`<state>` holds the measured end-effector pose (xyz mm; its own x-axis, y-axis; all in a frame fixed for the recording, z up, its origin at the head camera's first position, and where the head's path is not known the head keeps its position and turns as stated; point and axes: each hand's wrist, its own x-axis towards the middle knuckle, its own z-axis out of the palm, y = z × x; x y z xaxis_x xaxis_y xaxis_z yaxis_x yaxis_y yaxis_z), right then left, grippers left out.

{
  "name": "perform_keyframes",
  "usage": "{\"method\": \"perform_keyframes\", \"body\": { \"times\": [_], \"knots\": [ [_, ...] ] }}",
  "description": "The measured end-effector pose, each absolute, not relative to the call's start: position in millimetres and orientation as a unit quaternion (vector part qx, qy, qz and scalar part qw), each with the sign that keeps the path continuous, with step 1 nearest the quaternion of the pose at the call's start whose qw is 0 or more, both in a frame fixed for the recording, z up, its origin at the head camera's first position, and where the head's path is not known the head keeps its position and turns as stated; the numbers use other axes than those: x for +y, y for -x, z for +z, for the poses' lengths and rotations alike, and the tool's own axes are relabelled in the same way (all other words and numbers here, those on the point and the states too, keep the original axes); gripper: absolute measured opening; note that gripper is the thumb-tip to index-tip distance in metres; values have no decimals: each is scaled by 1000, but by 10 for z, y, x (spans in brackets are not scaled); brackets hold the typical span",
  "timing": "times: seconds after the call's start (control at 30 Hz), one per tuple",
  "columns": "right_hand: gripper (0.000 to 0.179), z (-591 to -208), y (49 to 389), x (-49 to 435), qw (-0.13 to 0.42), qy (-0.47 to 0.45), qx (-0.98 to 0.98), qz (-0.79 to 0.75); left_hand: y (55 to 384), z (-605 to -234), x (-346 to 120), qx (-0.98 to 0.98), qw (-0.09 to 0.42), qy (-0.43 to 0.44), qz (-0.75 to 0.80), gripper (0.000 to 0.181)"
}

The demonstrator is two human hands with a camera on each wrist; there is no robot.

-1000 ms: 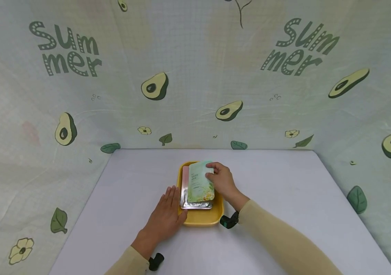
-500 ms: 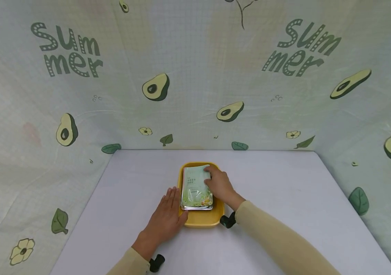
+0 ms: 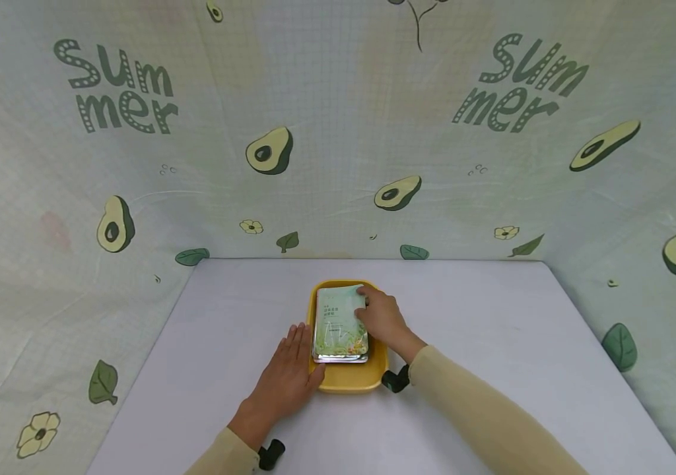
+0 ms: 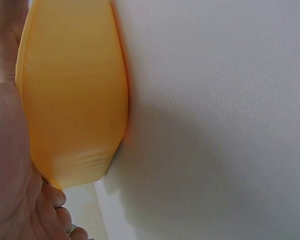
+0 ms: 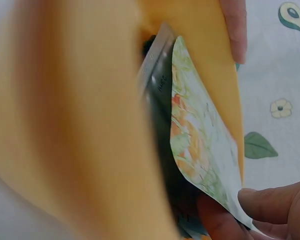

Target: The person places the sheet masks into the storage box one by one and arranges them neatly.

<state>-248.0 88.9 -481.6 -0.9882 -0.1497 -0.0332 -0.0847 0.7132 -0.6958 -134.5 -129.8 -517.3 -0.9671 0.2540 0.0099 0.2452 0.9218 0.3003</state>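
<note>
A yellow plastic tray (image 3: 346,377) stands on the white table. In it a light green sachet (image 3: 335,320) with printed flowers lies on top of other flat packets, whose silver edge (image 3: 340,360) shows at the front. My right hand (image 3: 384,320) pinches the sachet's right edge near its far end; in the right wrist view the thumb (image 5: 265,202) is on the printed face and a finger is beneath. Straight fingers of my left hand (image 3: 284,373) rest along the tray's left rim. The left wrist view shows the tray's outer wall (image 4: 75,95) beside that hand.
The white table (image 3: 492,330) spreads to both sides of the tray. A cloth (image 3: 326,204) printed with avocados and leaves hangs behind and at the sides. Each wrist wears a small black camera.
My right hand has brought the green sachet left and down onto the other packets, covering the pink one. Over the last half second the hands have barely moved.
</note>
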Motion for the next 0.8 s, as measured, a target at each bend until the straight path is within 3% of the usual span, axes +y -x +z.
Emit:
{"method": "perform_keyframes", "body": {
  "times": [0.2, 0.43, 0.8],
  "knots": [
    [45, -4758, 2472, 1038, 40, 41, 911, -409, 1353, -5174, -1291, 980, 14, -130, 148, 80],
    [42, -4716, 2416, 1222, -5, 43, 905, -422, 1350, -5152, -1310, 982, 13, -128, 137, 80],
    [60, -4979, 2172, 1579, -71, 94, 940, -320, 1355, -5168, -1473, 983, 9, -115, 139, 79]
  ]
}}
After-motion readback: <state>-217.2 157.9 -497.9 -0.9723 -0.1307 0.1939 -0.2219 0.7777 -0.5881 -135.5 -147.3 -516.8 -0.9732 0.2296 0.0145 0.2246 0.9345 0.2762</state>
